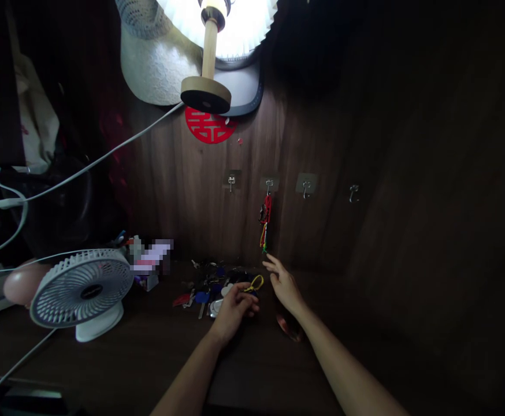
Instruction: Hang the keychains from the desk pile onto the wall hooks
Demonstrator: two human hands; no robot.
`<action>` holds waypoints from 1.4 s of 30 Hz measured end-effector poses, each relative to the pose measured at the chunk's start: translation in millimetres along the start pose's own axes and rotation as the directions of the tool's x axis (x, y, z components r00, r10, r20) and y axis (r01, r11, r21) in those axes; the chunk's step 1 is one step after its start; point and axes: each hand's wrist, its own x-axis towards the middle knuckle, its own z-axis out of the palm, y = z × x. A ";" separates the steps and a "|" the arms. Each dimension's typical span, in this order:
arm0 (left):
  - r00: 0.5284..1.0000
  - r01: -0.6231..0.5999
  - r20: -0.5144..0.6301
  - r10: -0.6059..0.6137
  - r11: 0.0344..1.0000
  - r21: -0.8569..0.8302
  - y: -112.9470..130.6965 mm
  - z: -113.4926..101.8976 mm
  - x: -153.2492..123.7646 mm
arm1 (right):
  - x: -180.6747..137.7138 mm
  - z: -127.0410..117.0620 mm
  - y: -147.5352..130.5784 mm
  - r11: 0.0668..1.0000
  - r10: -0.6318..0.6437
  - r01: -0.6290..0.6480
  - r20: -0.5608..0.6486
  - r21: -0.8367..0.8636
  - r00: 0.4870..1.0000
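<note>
Curled above the pile of keys, my left hand [235, 309] pinches a yellow cord loop [256, 283] at its fingertips; what hangs from the loop is mostly hidden by the fingers. My right hand [285, 286] has its fingers stretched out and apart, just under a red hanging strap [266, 211] with yellow and green strands. That strap hangs from a wall hook [269, 184]. Keys [201, 297] with blue tags and a red piece lie heaped on the dark wooden surface beside my left hand. A brownish ring-like object [289, 329] lies below my right hand.
More metal hooks [231, 181], [307, 186] and a hook [353, 193] line the wooden wall. A white fan [85, 289] stands at left with cables near it. Overhead are a lit lamp [207, 92], caps [157, 66] and a red cutout [211, 127].
</note>
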 end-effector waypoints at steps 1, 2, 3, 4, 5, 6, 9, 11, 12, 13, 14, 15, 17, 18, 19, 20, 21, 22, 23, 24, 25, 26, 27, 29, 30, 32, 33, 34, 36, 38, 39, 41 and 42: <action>1.000 -0.004 -0.002 0.004 1.000 0.003 0.2 0.0 -0.2 | -5.0 3.1 1.5 1.000 0.012 -0.012 0.010 0.003 1.000; 1.000 -0.009 -0.005 0.009 1.000 0.005 0.6 -0.1 -0.3 | -9.3 6.0 3.0 1.000 0.022 -0.022 0.016 0.003 1.000; 1.000 -0.011 -0.011 0.011 1.000 0.004 1.0 -0.2 -0.5 | -13.0 8.6 4.6 1.000 0.031 -0.030 0.019 -0.002 0.999; 1.000 -0.012 -0.018 0.012 1.000 0.002 1.4 -0.4 -0.7 | -16.0 10.7 6.3 0.999 0.036 -0.036 0.019 -0.010 0.999; 1.000 -0.015 -0.028 0.015 1.000 -0.002 1.8 -0.7 -0.7 | -18.1 12.5 8.1 0.999 0.038 -0.038 0.015 -0.021 0.999; 0.999 -0.019 -0.039 0.018 1.000 -0.005 2.1 -0.9 -0.7 | -19.6 13.9 10.1 0.999 0.038 -0.038 0.007 -0.033 0.999; 0.997 -0.032 -0.074 0.032 0.999 0.000 2.2 -2.1 0.3 | -20.3 16.2 16.3 0.998 0.038 -0.039 -0.012 -0.054 0.999; 0.994 -0.043 -0.104 0.044 0.999 0.010 1.5 -3.1 1.7 | -19.1 17.5 19.7 0.996 0.061 -0.061 -0.003 -0.065 0.998; 0.991 -0.050 -0.123 0.052 0.999 0.015 1.0 -3.6 2.4 | -18.4 18.3 21.0 0.995 0.075 -0.074 0.011 -0.074 0.997; 0.988 -0.061 -0.143 0.064 0.998 0.022 0.5 -4.1 3.1 | -17.6 19.3 22.1 0.993 0.087 -0.085 0.024 -0.084 0.996; 0.983 -0.076 -0.165 0.080 0.997 0.032 0.0 -4.6 3.6 | -17.0 20.4 22.8 0.991 0.095 -0.092 0.034 -0.093 0.995; 0.978 -0.091 -0.183 0.098 0.995 0.046 -0.5 -5.1 4.0 | -16.5 21.6 23.1 0.991 0.096 -0.092 0.042 -0.097 0.994; 0.968 -0.116 -0.213 0.130 0.990 0.076 -1.4 -5.9 4.2 | -16.1 23.8 22.6 0.992 0.086 -0.083 0.037 -0.093 0.996; 0.964 -0.124 -0.225 0.142 0.988 0.091 -1.8 -6.2 4.2 | -16.2 24.5 21.7 0.993 0.079 -0.076 0.030 -0.086 0.996; 0.959 -0.132 -0.237 0.153 0.986 0.105 -2.3 -6.6 4.2 | -16.6 24.8 20.1 0.995 0.072 -0.070 0.027 -0.074 0.997; 0.955 -0.139 -0.248 0.164 0.983 0.117 -2.7 -7.1 4.3 | -17.2 24.5 18.0 0.996 0.067 -0.065 0.026 -0.057 0.997; 0.950 -0.146 -0.258 0.176 0.981 0.129 -3.1 -7.5 4.5 | -18.1 23.6 15.3 0.997 0.064 -0.063 0.029 -0.036 0.998; 0.944 -0.155 -0.270 0.189 0.978 0.142 -3.5 -8.0 4.7 | -19.2 22.2 12.0 0.998 0.063 -0.063 0.034 -0.012 0.997; 0.940 -0.162 -0.276 0.201 0.974 0.156 -3.7 -8.6 4.9 | -20.5 20.4 8.4 0.998 0.062 -0.063 0.039 0.013 0.997; 0.936 -0.167 -0.280 0.211 0.971 0.173 -3.8 -9.1 5.1 | -21.9 18.3 4.6 0.997 0.062 -0.063 0.042 0.036 0.997; 0.934 -0.170 -0.280 0.221 0.966 0.194 -3.7 -9.5 5.2 | -23.4 16.1 0.8 0.996 0.063 -0.065 0.042 0.055 0.997; 0.933 -0.174 -0.276 0.231 0.961 0.216 -3.4 -9.9 5.1 | -24.8 14.2 -2.8 0.995 0.065 -0.067 0.041 0.072 0.997; 0.933 -0.180 -0.266 0.243 0.954 0.241 -2.8 -10.1 4.9 | -26.0 12.7 -6.0 0.993 0.066 -0.070 0.041 0.094 0.997; 0.935 -0.193 -0.234 0.265 0.937 0.289 -1.5 -10.1 4.1 | -28.0 11.3 -11.5 0.980 0.079 -0.088 0.055 0.178 0.995; 0.938 -0.197 -0.216 0.270 0.930 0.309 -0.9 -9.8 3.6 | -28.7 11.2 -14.0 0.965 0.088 -0.102 0.068 0.241 0.994; 0.946 -0.196 -0.183 0.268 0.920 0.340 -0.3 -8.8 2.6 | -29.8 11.2 -19.5 0.917 0.101 -0.132 0.101 0.378 0.990; 0.950 -0.194 -0.168 0.265 0.916 0.351 -0.3 -8.1 2.2 | -30.4 10.9 -22.9 0.891 0.102 -0.144 0.119 0.431 0.988; 0.953 -0.195 -0.149 0.262 0.912 0.360 -0.6 -7.4 1.8 | -30.9 10.2 -26.9 0.870 0.098 -0.152 0.138 0.469 0.986; 0.961 -0.209 -0.091 0.261 0.902 0.378 -1.2 -5.8 1.0 | -32.5 7.2 -36.0 0.846 0.086 -0.165 0.175 0.507 0.981; 0.963 -0.231 -0.040 0.268 0.890 0.392 -1.0 -4.1 -0.1 | -34.4 3.3 -45.1 0.831 0.080 -0.180 0.207 0.526 0.975; 0.962 -0.237 -0.027 0.270 0.886 0.399 -0.3 -3.3 -0.7 | -35.4 1.5 -48.9 0.825 0.080 -0.187 0.218 0.533 0.973; 0.964 -0.235 -0.020 0.266 0.881 0.411 1.7 -2.0 -1.9 | -37.0 -0.6 -53.7 0.817 0.080 -0.197 0.231 0.542 0.970; 0.964 -0.231 -0.020 0.264 0.878 0.420 2.9 -1.5 -2.5 | -37.5 -0.9 -54.7 0.814 0.077 -0.197 0.235 0.546 0.969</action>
